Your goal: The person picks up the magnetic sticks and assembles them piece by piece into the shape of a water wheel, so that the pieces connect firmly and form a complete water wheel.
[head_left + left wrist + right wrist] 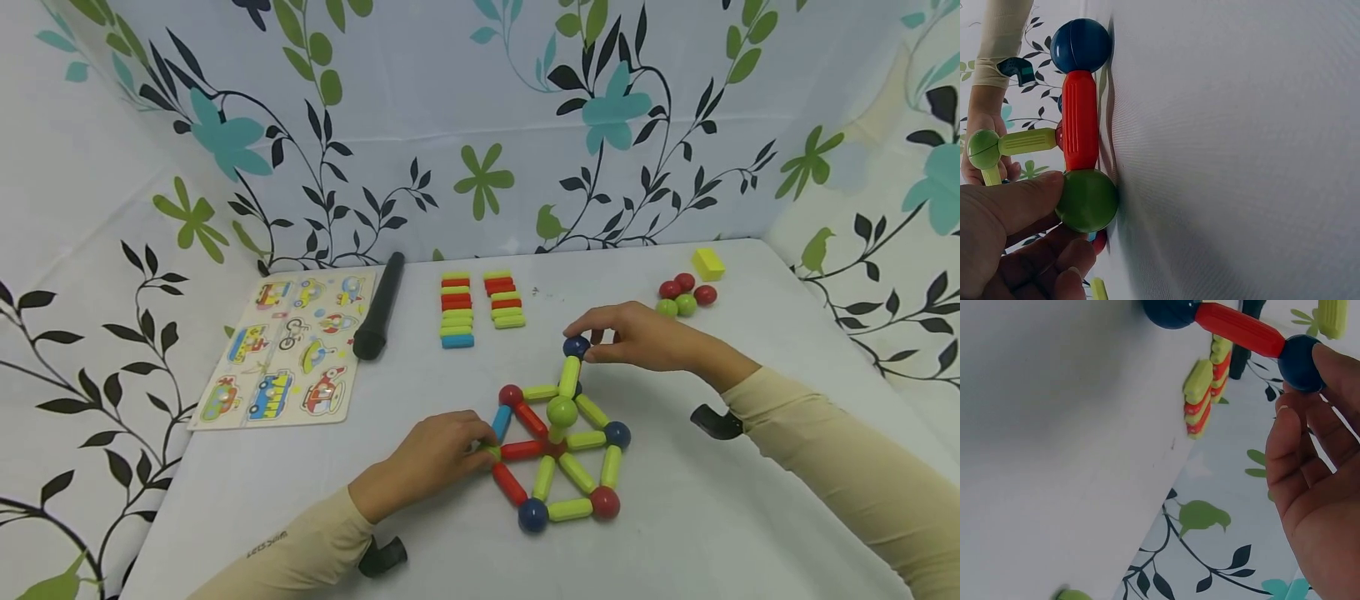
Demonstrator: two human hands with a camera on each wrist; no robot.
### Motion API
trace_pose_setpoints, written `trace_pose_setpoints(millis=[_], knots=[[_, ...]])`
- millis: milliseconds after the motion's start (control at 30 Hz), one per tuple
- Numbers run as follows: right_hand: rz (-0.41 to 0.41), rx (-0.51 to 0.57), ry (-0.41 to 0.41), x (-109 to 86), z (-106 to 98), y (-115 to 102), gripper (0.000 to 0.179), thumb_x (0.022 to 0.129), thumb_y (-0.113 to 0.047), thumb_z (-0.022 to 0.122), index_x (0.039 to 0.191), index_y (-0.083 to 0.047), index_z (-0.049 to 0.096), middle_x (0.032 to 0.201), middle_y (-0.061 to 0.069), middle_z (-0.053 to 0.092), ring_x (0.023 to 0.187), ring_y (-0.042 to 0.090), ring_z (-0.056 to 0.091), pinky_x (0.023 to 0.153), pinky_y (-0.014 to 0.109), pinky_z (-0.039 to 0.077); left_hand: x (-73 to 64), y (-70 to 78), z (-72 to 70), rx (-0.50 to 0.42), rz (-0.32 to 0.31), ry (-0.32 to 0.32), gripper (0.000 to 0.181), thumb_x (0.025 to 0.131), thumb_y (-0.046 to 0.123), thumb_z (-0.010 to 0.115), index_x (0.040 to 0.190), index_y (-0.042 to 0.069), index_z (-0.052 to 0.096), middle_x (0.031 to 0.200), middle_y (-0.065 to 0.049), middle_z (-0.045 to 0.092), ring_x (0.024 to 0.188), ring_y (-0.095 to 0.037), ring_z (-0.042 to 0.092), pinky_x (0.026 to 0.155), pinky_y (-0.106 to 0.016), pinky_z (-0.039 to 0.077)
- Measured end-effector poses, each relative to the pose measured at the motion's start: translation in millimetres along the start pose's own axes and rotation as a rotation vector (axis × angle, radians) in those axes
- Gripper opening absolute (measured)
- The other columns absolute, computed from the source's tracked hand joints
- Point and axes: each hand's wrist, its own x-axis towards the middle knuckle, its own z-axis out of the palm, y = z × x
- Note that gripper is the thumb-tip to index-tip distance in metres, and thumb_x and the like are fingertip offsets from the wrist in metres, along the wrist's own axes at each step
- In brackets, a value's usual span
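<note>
A hexagon of ball-and-rod magnetic building toys lies on the table, with spokes meeting at a red centre ball (554, 447). My left hand (441, 454) pinches the green ball (1088, 200) at its left corner, where a red rod (1080, 120) joins. Above the centre, a raised green ball (562, 412) stands on a yellow-green rod. My right hand (637, 337) pinches a raised dark blue ball (1300, 362) between thumb and fingers. From that ball a yellow-green rod (569, 378) runs to the raised green ball, and a red rod (1241, 329) runs down to a blue corner ball (1171, 309).
Two stacks of coloured rods (457, 312) lie behind the hexagon. Several loose red and green balls (686, 305) sit at the back right beside a yellow block (708, 264). To the left are a vehicle puzzle board (288, 350) and a black microphone (380, 304).
</note>
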Motion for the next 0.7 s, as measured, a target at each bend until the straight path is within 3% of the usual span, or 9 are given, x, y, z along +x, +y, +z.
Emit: trace_pose_setpoints(millis=[333, 500, 700], knots=[[-0.045, 0.013, 0.015, -0.3, 2.1, -1.2, 0.035, 0.097, -0.023, 0.072, 0.131, -0.021, 0.068, 0.125, -0.006, 0.068, 0.102, 0.013, 0.061, 0.082, 0.034, 0.057, 0.0, 1.2, -0.8, -0.001, -0.005, 0.002, 0.020, 0.089, 0.022, 0.081, 0.106, 0.014, 0.077, 0.093, 0.006, 0.071, 0.083, -0.010, 0.063, 0.075, -0.023, 0.054], [-0.022, -0.013, 0.035, 1.9, 4.6, -7.6, 0.034, 0.096, -0.029, 0.073, 0.128, -0.020, 0.070, 0.121, -0.006, 0.069, 0.101, 0.013, 0.063, 0.080, 0.033, 0.057, 0.1, 1.0, -0.3, 0.001, -0.008, 0.000, 0.020, 0.088, 0.023, 0.081, 0.106, 0.014, 0.077, 0.093, 0.006, 0.071, 0.082, -0.010, 0.062, 0.074, -0.023, 0.054], [-0.002, -0.024, 0.023, 2.7, 5.5, -10.5, 0.034, 0.095, -0.022, 0.074, 0.128, -0.019, 0.069, 0.121, -0.005, 0.069, 0.104, 0.014, 0.065, 0.080, 0.032, 0.056, 0.3, 1.5, -0.3, 0.009, -0.009, 0.001, 0.019, 0.089, 0.023, 0.081, 0.106, 0.015, 0.077, 0.093, 0.006, 0.071, 0.082, -0.009, 0.061, 0.074, -0.023, 0.054]])
